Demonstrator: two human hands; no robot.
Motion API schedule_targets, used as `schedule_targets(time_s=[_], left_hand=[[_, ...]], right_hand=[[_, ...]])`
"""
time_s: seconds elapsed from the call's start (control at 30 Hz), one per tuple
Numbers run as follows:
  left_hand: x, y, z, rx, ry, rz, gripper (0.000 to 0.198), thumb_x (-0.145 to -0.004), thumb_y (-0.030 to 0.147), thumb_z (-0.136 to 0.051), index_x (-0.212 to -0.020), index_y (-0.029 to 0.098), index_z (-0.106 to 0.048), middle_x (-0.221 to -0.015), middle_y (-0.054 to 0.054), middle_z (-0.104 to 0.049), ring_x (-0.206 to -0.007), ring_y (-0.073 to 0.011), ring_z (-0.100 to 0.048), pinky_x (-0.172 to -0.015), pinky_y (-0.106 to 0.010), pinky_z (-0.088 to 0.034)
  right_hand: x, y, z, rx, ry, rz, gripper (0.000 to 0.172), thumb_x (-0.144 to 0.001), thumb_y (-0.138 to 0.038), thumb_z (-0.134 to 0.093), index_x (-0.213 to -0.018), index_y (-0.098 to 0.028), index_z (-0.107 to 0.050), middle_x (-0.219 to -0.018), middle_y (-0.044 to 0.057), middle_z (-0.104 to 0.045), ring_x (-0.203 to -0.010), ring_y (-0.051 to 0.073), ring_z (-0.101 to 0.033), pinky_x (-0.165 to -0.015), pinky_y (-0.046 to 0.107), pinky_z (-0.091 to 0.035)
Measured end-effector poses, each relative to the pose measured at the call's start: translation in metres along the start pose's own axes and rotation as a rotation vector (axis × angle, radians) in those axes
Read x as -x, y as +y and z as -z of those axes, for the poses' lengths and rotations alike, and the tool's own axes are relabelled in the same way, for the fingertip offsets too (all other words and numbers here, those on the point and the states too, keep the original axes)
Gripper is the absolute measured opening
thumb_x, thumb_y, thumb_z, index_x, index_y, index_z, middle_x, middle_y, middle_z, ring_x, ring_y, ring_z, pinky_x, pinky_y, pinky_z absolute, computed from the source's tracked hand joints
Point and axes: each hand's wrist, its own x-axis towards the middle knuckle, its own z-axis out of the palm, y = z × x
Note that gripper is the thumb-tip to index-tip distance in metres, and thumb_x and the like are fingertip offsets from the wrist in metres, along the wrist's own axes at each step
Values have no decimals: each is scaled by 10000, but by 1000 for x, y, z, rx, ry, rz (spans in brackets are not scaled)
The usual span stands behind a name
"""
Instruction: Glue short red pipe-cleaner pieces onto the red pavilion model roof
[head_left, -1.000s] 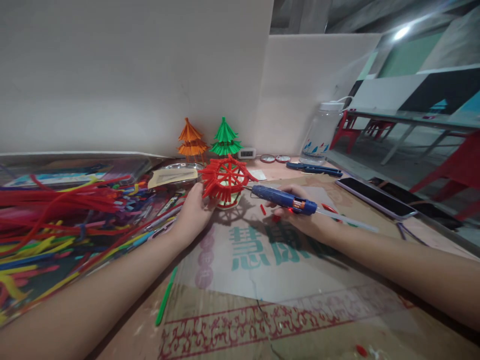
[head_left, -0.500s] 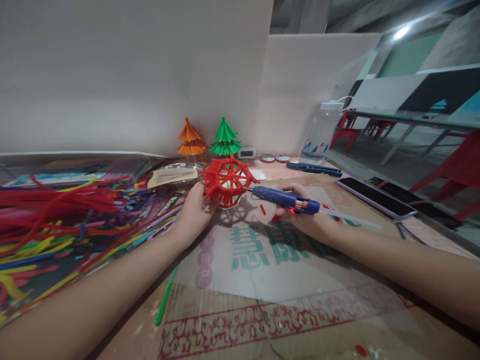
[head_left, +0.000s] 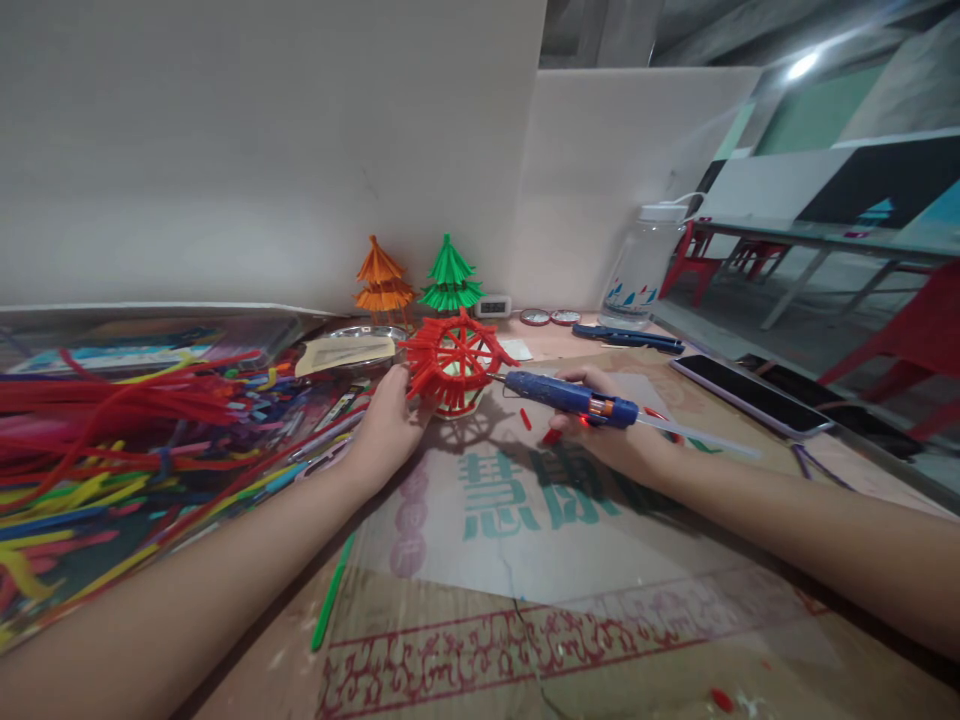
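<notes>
A red spoked ring of pipe cleaners (head_left: pixel 457 352), fringed along its outer edge, is tilted up above the table. My left hand (head_left: pixel 391 425) is closed on its left side, with the fingertips partly hidden behind the fringe. In my right hand (head_left: pixel 611 425) is a blue hot glue gun (head_left: pixel 566 396) with a lit red light and a clear glue stick coming out of its back. Its nozzle tip points left, at the ring's lower right edge; whether it touches cannot be made out. Short red pipe cleaner pieces (head_left: pixel 526 419) lie below the nozzle.
Orange (head_left: pixel 384 280) and green (head_left: pixel 450 275) pipe cleaner trees stand by the wall. Many coloured pipe cleaners (head_left: pixel 112 430) fill the left side. At right are a water bottle (head_left: pixel 637 270), blue pliers-like tool (head_left: pixel 628 338) and phone (head_left: pixel 750 393). A green strip (head_left: pixel 331 595) lies near the front.
Almost nothing differs. The glue gun and its nozzle have shifted very slightly at the ring's right edge, while both hands keep their hold.
</notes>
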Motion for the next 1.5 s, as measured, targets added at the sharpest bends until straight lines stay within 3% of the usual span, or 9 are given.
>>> schedule_targets(time_s=[0.43,0.63,0.77,1.07,1.2,1.37,1.5], left_hand=[[-1,7,1,-22,21,31,281,-849,267,-644,-1120,206,-604,-1175,-100,-638,-1155,-284,-602,-999,-444,-484],[-2,9,1,-8,14,39,241,-851,274,-634,-1077,195,-606,-1099,-94,-648,-1150,-284,-604,-1037,-460,-464],[-2,7,-1,43,28,35,293,-839,262,-643,-1124,206,-608,-1154,-88,-647,-1186,-273,-594,-1043,-432,-470],[0,10,0,130,52,9,379,-834,245,-655,-1206,220,-588,-1232,-82,-651,-1150,-259,-621,-1029,-414,-499],[-3,11,-2,192,41,1,379,-835,245,-646,-1209,224,-591,-1256,-83,-650,-1179,-259,-615,-1048,-411,-494],[-2,9,-5,249,49,73,402,-802,264,-680,-1186,194,-581,-1244,-105,-658,-1150,-256,-635,-1025,-416,-510],[-1,4,-6,270,-17,113,414,-800,266,-687,-1185,179,-562,-1212,-130,-665,-1119,-265,-653,-1018,-447,-506]], right_hand=[[0,-2,-2,-15,-16,-72,353,-678,-415,-724,-921,-257,-523,-702,-14,-653,-589,186,-637,-536,315,-516],[0,-1,-1,44,-6,-53,318,-694,-378,-723,-931,-262,-546,-711,-14,-664,-596,190,-639,-551,316,-505],[0,4,-2,52,4,-32,329,-683,-385,-741,-916,-255,-550,-721,-13,-673,-604,189,-653,-568,323,-518],[7,11,6,178,-178,118,350,-734,-398,-757,-1011,-225,-634,-942,67,-728,-771,229,-713,-630,344,-568],[8,8,9,155,-213,90,369,-759,-403,-744,-1064,-231,-626,-986,72,-735,-840,244,-723,-680,357,-588],[8,14,3,57,-123,59,414,-743,-397,-755,-1107,-240,-637,-1031,70,-735,-839,245,-734,-698,366,-602],[7,18,0,38,-80,59,404,-731,-370,-762,-1100,-246,-654,-890,47,-741,-772,242,-731,-671,365,-604]])
